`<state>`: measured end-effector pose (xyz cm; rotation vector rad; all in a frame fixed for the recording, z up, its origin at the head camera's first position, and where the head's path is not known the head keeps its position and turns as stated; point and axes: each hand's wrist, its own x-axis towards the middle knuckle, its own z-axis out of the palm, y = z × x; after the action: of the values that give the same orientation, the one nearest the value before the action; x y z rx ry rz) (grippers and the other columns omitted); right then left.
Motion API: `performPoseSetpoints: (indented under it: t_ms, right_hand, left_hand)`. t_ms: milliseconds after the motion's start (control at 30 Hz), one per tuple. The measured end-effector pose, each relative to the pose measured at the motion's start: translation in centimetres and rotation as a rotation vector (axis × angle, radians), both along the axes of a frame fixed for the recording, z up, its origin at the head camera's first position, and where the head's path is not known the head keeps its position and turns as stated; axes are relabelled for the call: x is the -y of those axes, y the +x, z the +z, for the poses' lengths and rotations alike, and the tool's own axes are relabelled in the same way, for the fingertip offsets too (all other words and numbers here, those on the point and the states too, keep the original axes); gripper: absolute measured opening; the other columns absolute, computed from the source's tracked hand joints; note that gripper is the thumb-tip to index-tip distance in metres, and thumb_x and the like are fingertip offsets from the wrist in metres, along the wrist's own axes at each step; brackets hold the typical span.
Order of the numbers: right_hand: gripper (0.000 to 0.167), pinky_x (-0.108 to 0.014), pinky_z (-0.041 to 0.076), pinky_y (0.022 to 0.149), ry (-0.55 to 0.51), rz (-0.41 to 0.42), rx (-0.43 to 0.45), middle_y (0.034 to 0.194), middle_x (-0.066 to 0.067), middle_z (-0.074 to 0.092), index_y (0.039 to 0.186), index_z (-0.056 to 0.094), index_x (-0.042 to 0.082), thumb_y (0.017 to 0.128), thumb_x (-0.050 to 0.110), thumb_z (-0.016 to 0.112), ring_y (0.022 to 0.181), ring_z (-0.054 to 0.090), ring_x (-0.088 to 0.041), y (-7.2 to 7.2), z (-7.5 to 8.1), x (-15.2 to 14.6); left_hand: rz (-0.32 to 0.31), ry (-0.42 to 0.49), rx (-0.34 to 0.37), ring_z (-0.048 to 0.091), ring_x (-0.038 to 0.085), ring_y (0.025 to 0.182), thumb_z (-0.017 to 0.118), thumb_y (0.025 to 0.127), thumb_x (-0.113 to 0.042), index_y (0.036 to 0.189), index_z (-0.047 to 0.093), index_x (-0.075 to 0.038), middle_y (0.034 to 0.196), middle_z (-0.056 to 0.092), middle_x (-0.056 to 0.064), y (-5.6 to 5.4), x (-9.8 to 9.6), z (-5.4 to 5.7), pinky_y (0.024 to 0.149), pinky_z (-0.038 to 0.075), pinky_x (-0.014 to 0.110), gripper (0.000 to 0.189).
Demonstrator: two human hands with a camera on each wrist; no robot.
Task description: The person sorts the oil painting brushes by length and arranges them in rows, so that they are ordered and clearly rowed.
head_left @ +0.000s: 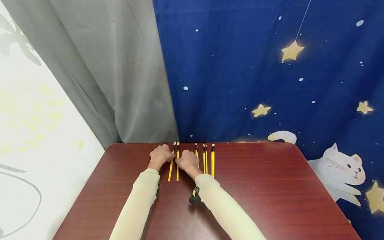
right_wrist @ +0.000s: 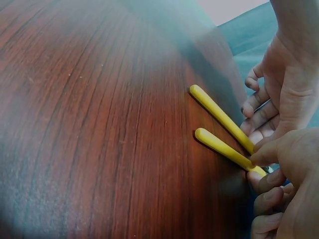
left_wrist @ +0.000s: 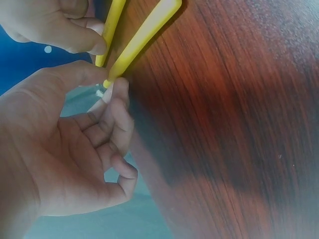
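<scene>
Two paintbrushes with yellow handles, black necks and white tips lie near the table's far edge. In the head view my left hand is at the slightly slanted left paintbrush; the left wrist view shows thumb and forefinger pinching its handle. My right hand pinches the straighter right paintbrush between thumb and fingers, as the right wrist view shows on its handle. Both hands are close together, and the fingers partly hide the brushes' upper parts.
To the right of my right hand lie several more paintbrushes, in a pair partly behind that hand, a middle pair and a right pair. The reddish-brown table meets grey and blue curtains at its far edge.
</scene>
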<state>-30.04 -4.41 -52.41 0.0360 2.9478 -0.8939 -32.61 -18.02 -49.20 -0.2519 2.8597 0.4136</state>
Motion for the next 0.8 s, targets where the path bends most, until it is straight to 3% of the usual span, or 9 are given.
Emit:
performPoseSetpoints:
  t_ms: [300, 467, 667, 800]
  right_hand:
    - [0.039, -0.037, 0.046, 0.058, -0.008, 0.002, -0.002, 0.068, -0.005, 0.060, 0.067, 0.059, 0.015, 0.091, 0.039, 0.077, 0.063, 0.059, -0.022, 0.1, -0.1, -0.1]
    - [0.047, -0.035, 0.044, 0.055, -0.031, 0.024, 0.004, 0.062, -0.003, 0.056, 0.063, 0.057, 0.017, 0.093, 0.046, 0.077, 0.060, 0.058, -0.021, -0.1, -0.3, -0.5]
    - [0.056, -0.031, 0.037, 0.051, -0.088, 0.130, -0.045, 0.049, 0.005, 0.046, 0.051, 0.053, 0.020, 0.097, 0.046, 0.072, 0.052, 0.053, -0.019, -0.4, -0.3, -1.9]
    - [0.045, -0.031, 0.041, 0.055, -0.096, 0.173, -0.119, 0.055, 0.008, 0.055, 0.060, 0.062, 0.023, 0.099, 0.045, 0.070, 0.056, 0.057, -0.016, -0.7, 0.2, -3.5]
  left_hand:
    - [-0.008, 0.013, -0.026, 0.060, 0.026, 0.070, 0.069, 0.090, -0.034, 0.068, 0.066, -0.012, 0.067, 0.062, 0.004, 0.3, 0.1, 0.1, 0.067, 0.045, 0.040, 0.031]
    - [-0.006, 0.011, -0.017, 0.061, 0.026, 0.070, 0.066, 0.090, -0.034, 0.070, 0.067, -0.012, 0.067, 0.063, 0.005, 0.4, 0.1, 0.2, 0.067, 0.046, 0.040, 0.030]
    - [0.031, 0.014, -0.035, 0.064, 0.032, 0.081, 0.058, 0.097, -0.047, 0.087, 0.070, -0.010, 0.086, 0.068, 0.012, 0.4, 0.2, 0.6, 0.084, 0.052, 0.053, 0.040]
    - [0.047, 0.015, -0.068, 0.066, 0.035, 0.086, 0.056, 0.099, -0.052, 0.096, 0.072, -0.008, 0.094, 0.070, 0.016, 0.2, 0.0, 1.1, 0.091, 0.052, 0.058, 0.046]
